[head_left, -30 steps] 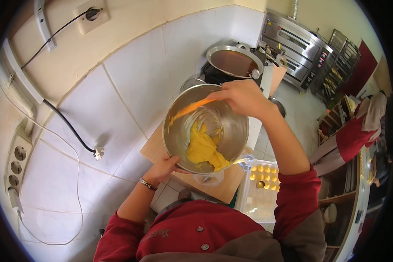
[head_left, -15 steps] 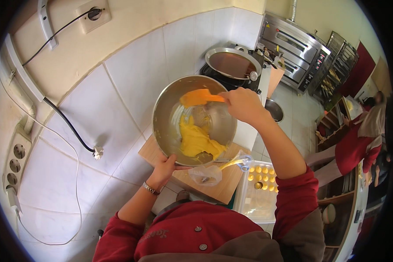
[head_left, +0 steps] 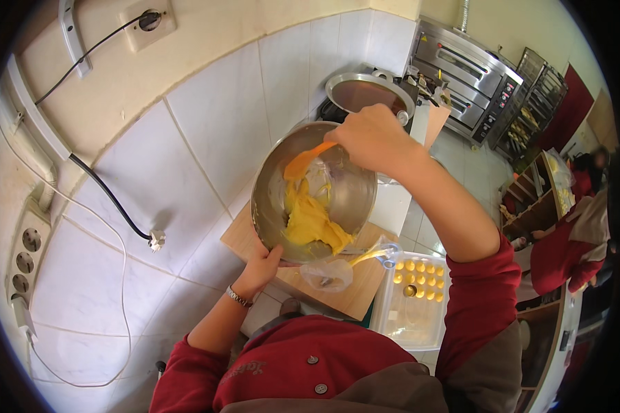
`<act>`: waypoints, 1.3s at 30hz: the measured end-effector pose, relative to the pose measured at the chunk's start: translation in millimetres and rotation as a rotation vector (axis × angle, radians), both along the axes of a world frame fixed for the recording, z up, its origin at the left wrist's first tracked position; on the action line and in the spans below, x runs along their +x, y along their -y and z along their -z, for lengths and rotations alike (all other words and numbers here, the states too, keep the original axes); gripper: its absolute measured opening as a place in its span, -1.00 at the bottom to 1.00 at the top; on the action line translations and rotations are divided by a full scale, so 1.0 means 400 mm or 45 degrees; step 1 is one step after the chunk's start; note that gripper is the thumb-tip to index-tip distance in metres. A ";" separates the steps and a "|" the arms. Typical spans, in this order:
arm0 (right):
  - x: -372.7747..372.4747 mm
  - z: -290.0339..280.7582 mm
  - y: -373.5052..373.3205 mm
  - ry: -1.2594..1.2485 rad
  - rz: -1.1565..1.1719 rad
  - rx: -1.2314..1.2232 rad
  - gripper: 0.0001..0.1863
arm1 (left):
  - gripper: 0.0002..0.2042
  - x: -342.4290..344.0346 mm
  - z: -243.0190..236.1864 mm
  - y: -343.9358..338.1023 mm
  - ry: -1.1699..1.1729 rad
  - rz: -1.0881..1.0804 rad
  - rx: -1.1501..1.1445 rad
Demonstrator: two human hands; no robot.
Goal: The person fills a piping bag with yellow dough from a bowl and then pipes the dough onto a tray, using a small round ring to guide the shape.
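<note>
My left hand [head_left: 259,267] grips the near rim of a large steel mixing bowl [head_left: 355,199], which tilts toward me above a wooden board. Yellow batter or dough [head_left: 311,220] lies in a thick mass inside it. In my right hand [head_left: 373,138] is an orange spatula [head_left: 306,162], its blade against the inner wall at the top of the yellow mass. Below the bowl, a clear plastic piping bag [head_left: 327,275] with yellow streaks rests on the wooden board [head_left: 362,292]. Blue-handled scissors [head_left: 391,255] lie by the bag's right end.
To the right, a clear plastic tray [head_left: 410,327] holds rows of small yellow rounds. A wide pan of dark liquid [head_left: 362,96] sits on the stove behind the bowl. Tiled wall [head_left: 131,206] runs along my left. A steel oven [head_left: 461,76] stands farther back; a person in red [head_left: 558,244] is at right.
My right hand has risen slightly and turned the spatula, its blade now angled down toward the yellow mass. The bowl has shifted a little right. The person at right has moved.
</note>
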State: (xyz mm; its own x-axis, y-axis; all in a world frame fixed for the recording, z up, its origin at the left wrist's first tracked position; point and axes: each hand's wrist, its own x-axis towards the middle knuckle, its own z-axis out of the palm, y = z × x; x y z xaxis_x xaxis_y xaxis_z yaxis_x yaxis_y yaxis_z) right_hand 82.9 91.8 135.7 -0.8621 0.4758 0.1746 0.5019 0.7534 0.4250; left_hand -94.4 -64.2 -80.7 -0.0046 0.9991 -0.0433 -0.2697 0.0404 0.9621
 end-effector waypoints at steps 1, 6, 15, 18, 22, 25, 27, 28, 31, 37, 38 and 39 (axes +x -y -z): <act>-0.013 0.014 0.007 -0.002 -0.003 0.003 -0.66 | -0.60 -0.001 -0.008 0.001 -0.002 -0.003 0.003; -0.021 0.067 0.028 0.175 -0.117 -0.061 -0.78 | -0.51 -0.004 -0.025 0.005 0.079 -0.059 0.049; -0.054 0.048 0.074 0.253 -0.244 0.058 -0.89 | -0.32 0.022 -0.073 0.004 -0.148 -0.097 0.221; -0.043 0.001 0.062 0.193 -0.094 -0.023 -0.93 | -0.28 -0.003 -0.017 0.001 -0.065 -0.034 0.114; -0.066 0.073 0.060 0.077 -0.172 0.069 -0.89 | -0.28 0.010 -0.019 0.000 -0.054 -0.066 0.101; -0.044 0.066 0.058 0.217 -0.104 -0.011 -0.86 | -0.29 0.018 -0.031 -0.006 -0.086 -0.108 0.177; -0.028 0.018 0.053 0.213 -0.051 -0.030 -0.85 | -0.28 0.007 -0.003 -0.002 -0.062 -0.152 0.073; -0.028 -0.012 0.048 0.051 -0.068 0.076 -0.87 | -0.28 -0.003 0.007 0.005 -0.068 -0.159 0.066; -0.027 0.015 0.007 -0.115 -0.110 0.250 -0.89 | -0.26 -0.009 0.010 0.005 -0.145 -0.089 0.160; 0.003 -0.005 0.029 -0.002 -0.033 0.137 -0.89 | -0.27 -0.011 0.006 -0.002 -0.135 -0.198 0.214; -0.007 -0.030 0.039 -0.146 -0.118 0.222 -0.90 | -0.26 -0.034 0.026 -0.002 -0.421 -0.195 0.300; -0.015 -0.027 0.037 -0.145 -0.110 0.220 -0.90 | -0.25 -0.036 0.018 -0.008 -0.697 -0.173 0.392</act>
